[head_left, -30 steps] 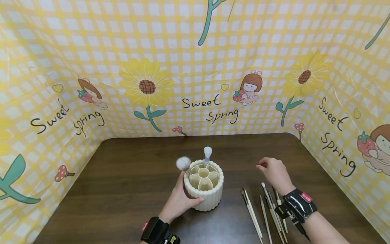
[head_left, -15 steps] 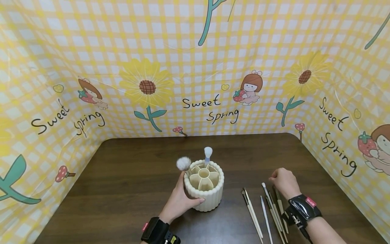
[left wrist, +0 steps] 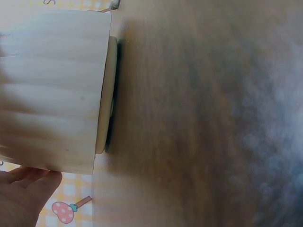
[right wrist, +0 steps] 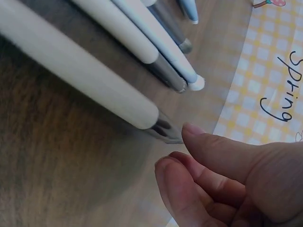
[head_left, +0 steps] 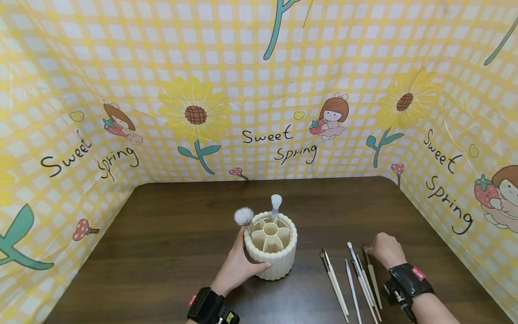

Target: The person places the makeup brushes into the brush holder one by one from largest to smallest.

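My left hand (head_left: pixel 238 267) holds the cream ribbed brush holder (head_left: pixel 279 264) from its left side, thumb across the front. Its round top is divided into several compartments. A fluffy grey-white makeup brush (head_left: pixel 243 217) leans out at the left, and a smaller white brush (head_left: pixel 276 202) stands at the back. My right hand (head_left: pixel 386 251) is at the far end of the rightmost makeup brush (head_left: pixel 373 279) on the table. In the right wrist view, that brush's dark end (right wrist: pixel 165 128) lies by the thumb tip, with a gap visible between thumb and forefinger (right wrist: pixel 173 184).
Several slim brushes (head_left: pixel 364 288) lie side by side left of my right hand. Another pair of brushes (head_left: pixel 335 288) lies nearer the holder. The dark wooden table (head_left: pixel 162 252) is walled by a yellow checked cloth (head_left: pixel 259 90).
My right hand has moved right and toward me, coming down to the far end of the rightmost brush. The left hand and the holder have stayed put.
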Tool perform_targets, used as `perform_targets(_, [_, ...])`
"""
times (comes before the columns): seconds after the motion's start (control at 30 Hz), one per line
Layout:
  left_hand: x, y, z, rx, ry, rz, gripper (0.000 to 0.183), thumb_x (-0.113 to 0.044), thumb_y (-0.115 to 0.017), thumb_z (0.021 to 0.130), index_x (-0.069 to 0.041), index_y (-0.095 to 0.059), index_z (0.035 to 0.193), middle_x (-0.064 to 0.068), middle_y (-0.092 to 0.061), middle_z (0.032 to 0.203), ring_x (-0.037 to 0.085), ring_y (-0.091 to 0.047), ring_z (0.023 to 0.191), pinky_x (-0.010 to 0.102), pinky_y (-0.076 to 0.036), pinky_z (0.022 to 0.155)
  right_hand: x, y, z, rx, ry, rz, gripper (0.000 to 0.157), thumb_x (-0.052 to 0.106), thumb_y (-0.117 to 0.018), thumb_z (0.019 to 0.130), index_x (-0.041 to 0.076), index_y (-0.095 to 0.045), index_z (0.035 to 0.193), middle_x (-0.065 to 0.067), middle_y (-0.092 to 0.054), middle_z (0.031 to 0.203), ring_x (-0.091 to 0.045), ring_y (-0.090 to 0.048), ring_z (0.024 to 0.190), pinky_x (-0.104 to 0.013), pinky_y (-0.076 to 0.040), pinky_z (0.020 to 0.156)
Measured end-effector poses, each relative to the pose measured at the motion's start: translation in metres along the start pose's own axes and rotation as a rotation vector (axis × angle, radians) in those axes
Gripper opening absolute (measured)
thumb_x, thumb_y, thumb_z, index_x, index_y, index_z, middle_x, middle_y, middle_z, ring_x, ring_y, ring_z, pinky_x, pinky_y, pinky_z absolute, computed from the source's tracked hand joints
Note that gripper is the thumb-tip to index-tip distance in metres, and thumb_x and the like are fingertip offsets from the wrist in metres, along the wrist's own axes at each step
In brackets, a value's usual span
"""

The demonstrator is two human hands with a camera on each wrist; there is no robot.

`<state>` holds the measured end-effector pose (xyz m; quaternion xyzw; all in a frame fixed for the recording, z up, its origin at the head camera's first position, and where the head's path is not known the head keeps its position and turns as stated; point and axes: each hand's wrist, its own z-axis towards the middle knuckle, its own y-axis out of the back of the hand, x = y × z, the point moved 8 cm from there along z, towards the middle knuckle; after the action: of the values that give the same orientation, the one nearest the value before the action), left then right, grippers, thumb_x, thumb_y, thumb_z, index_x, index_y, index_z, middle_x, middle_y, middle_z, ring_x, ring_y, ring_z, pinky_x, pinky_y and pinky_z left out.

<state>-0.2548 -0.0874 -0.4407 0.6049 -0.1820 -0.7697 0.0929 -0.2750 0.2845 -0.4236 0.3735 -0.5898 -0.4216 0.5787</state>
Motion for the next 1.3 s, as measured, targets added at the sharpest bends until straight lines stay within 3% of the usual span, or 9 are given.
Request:
perform_targets(0.07, [0.0,0.0,0.0,0.001,0.002,-0.005,0.113,-0.046,-0.084,0.057,-0.017,-0.02,0.146,0.012,-0.04,0.144,0.026,-0.045,0.127,0.049,-0.036,0.105,-0.001,-0.002,0.0,0.008,-0.008,0.005,0.043,0.015,-0.071,0.074,0.014,-0.04,0.045,0.005,-0.034,0.047,-0.015,-0.037,0.047,-0.031,-0.032,0.045])
perform_targets(0.3, [0.0,0.0,0.0,0.004,0.0,-0.008,0.113,-0.046,-0.084,0.057,-0.018,-0.02,0.146,0.012,-0.041,0.143,0.026,-0.045,0.126,0.049,-0.037,0.104,-0.002,-0.009,0.0,0.059,-0.043,0.015,0.031,0.015,-0.071,0.076,0.004,-0.057,0.05,-0.001,-0.054,0.042,-0.015,-0.051,0.043,-0.036,-0.043,0.048])
perform_targets(0.9, [0.002,0.0,0.0,0.008,0.003,0.004,0.113,-0.048,-0.082,0.059,-0.016,-0.018,0.146,0.014,-0.04,0.143,0.028,-0.046,0.125,0.051,-0.039,0.102,0.005,-0.007,0.001,0.055,-0.045,0.027,0.028,0.017,-0.068,0.076,0.002,-0.06,0.053,-0.003,-0.058,0.043,-0.016,-0.054,0.043,-0.04,-0.047,0.052])
perform_targets(1.13, [0.002,0.0,0.0,0.003,0.008,-0.003,0.114,-0.047,-0.083,0.058,-0.017,-0.019,0.147,0.013,-0.04,0.144,0.028,-0.046,0.125,0.05,-0.037,0.103,0.016,0.023,0.01,-0.05,-0.017,0.028,0.031,0.018,-0.062,0.077,0.006,-0.056,0.048,-0.001,-0.051,0.045,-0.021,-0.05,0.049,-0.041,-0.043,0.047])
perform_targets(1.3, [0.004,-0.001,0.001,0.005,0.005,-0.004,0.113,-0.048,-0.082,0.058,-0.019,-0.019,0.146,0.012,-0.04,0.144,0.027,-0.045,0.126,0.05,-0.037,0.104,0.037,0.058,0.016,-0.23,0.028,0.083,0.022,0.016,-0.062,0.08,-0.003,-0.071,0.072,-0.017,-0.067,0.063,-0.029,-0.059,0.057,-0.047,-0.046,0.052])
